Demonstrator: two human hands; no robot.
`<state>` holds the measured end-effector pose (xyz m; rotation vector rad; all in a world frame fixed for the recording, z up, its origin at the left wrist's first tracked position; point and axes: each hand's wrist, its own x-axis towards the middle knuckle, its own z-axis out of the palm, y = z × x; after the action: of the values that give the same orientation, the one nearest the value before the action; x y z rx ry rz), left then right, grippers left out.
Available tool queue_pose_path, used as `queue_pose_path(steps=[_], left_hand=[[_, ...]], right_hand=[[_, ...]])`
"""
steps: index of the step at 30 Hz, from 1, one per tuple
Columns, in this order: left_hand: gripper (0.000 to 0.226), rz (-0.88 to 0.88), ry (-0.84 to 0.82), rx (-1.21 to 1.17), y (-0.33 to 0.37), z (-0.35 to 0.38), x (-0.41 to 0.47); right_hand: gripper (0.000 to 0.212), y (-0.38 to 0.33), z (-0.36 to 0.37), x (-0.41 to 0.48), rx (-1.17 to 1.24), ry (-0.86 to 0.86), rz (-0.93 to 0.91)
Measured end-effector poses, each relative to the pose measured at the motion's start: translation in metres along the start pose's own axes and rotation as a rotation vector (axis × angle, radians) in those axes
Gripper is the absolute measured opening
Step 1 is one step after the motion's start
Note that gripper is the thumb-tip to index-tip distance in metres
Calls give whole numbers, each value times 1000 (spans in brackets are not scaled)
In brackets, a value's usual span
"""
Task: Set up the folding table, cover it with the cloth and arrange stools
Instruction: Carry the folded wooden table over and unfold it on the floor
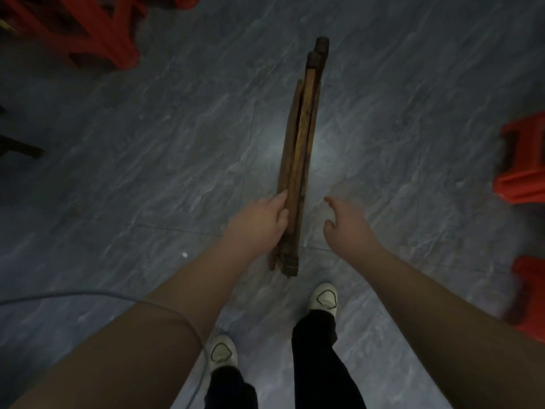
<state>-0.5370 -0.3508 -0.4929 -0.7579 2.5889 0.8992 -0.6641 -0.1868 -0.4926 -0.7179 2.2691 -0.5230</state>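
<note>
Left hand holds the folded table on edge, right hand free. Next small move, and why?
Probably close the right hand on the folded table opposite the left hand. The table is on edge, gripped by the left alone; the right hovers open beside it. Opening it likely needs both.

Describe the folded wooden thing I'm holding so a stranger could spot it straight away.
On the grey marbled tile floor, look between the red plastic stools at upper left and right edge. The long brown folded wooden table is held edge-on at centre, its near end gripped by the left hand; it alone is wood and thin.
</note>
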Motion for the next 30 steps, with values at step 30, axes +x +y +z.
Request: queue_pose_path(steps=[30], left_hand=[[73,106,27,333,-131,193,-56]], right_hand=[[66,99,201,-61,-140,177,-146]])
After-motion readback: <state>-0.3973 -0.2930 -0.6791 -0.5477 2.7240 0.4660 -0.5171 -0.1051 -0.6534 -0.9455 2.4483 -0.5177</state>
